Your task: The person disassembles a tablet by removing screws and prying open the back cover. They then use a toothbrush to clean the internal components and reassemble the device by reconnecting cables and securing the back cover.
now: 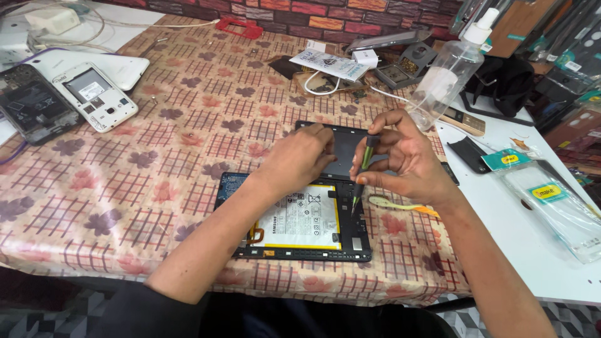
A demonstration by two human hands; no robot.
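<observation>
At upper left we see two opened white phones [94, 94] on the patterned cloth [156, 175]; upper right stands a clear spray bottle [447, 78], with clear phone cases [557, 206] at far right.

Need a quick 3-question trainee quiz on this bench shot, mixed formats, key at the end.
1. True or false: the right hand holds a screwdriver upright, tip down on the opened tablet.
2. What does the left hand rest on? A) spray bottle B) the tablet C) white phone
3. What colour is the border round the tablet's battery?

Key: 1 true; 2 B; 3 yellow.
</observation>
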